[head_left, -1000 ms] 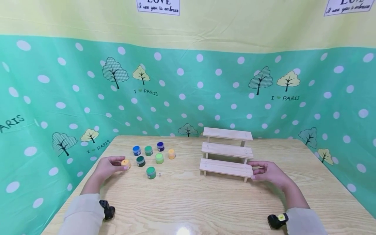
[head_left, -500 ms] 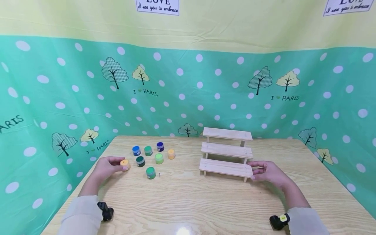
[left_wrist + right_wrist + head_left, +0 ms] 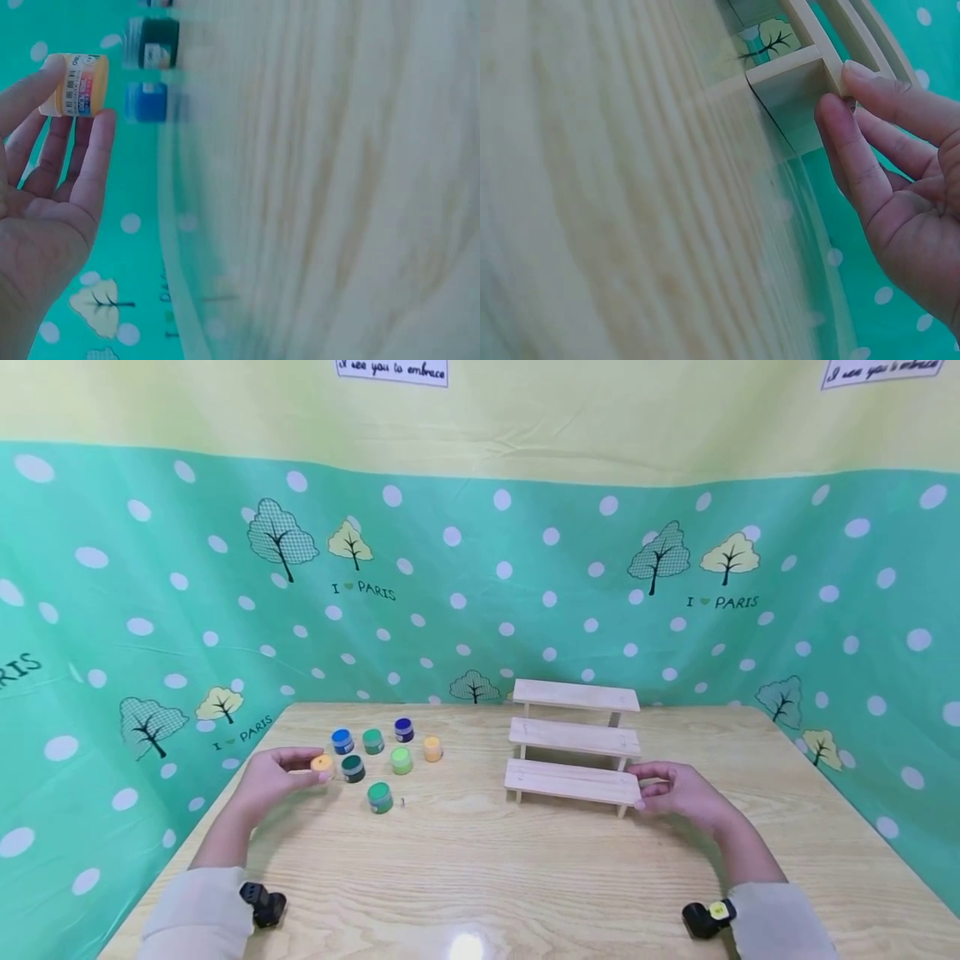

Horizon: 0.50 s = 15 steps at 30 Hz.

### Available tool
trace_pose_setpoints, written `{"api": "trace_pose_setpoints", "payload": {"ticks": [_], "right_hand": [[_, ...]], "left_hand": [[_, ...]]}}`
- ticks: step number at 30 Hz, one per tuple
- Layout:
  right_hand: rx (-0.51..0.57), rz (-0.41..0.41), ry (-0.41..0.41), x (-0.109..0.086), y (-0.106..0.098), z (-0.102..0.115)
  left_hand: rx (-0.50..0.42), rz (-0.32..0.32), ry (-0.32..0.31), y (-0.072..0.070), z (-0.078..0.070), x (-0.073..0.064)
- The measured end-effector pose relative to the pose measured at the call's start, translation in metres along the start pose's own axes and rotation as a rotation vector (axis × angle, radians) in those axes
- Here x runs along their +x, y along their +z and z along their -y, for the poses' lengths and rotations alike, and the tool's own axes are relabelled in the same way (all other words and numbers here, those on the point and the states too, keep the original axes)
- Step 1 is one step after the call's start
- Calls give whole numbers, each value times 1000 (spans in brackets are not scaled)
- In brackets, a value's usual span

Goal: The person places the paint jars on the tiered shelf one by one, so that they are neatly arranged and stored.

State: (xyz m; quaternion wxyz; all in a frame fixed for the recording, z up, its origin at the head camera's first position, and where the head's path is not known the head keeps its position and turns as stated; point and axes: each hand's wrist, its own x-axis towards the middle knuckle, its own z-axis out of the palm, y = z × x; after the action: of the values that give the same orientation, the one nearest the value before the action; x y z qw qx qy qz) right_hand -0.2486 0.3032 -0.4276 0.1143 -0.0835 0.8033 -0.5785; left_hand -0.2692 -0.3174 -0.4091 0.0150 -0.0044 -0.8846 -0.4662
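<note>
Between thumb and fingers, my left hand (image 3: 273, 778) pinches a small orange paint jar (image 3: 322, 766). In the left wrist view this paint jar (image 3: 81, 85) shows a printed label and is lifted off the table. Just right of it on the table stands a dark green paint jar (image 3: 353, 768). At the other side, my right hand (image 3: 686, 795) grips the right end of the lowest step of a three-tier wooden stand (image 3: 573, 781). The right wrist view has the thumb on top of that stand's edge (image 3: 810, 34) and the fingers beneath.
Several more paint jars stand on the left of the table: blue (image 3: 342, 742), teal (image 3: 372, 742), purple (image 3: 404, 730), light green (image 3: 401, 760), orange (image 3: 432, 748) and green (image 3: 380, 797). A tiny object (image 3: 402, 802) lies near the green one. A patterned curtain (image 3: 480, 568) hangs behind the wooden table (image 3: 450, 868).
My left hand has raised the orange paint jar from the table, close to the dark green one. The right hand keeps its hold on the stand. The head view has shifted slightly.
</note>
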Motion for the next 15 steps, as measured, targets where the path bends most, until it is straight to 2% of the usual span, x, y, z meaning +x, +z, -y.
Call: {"api": "trace_pose_setpoints", "payload": {"ticks": [15], "right_hand": [[5,-37,18,1,1,-3]], "left_hand": [[-124,21,119,23,-35,6]]}}
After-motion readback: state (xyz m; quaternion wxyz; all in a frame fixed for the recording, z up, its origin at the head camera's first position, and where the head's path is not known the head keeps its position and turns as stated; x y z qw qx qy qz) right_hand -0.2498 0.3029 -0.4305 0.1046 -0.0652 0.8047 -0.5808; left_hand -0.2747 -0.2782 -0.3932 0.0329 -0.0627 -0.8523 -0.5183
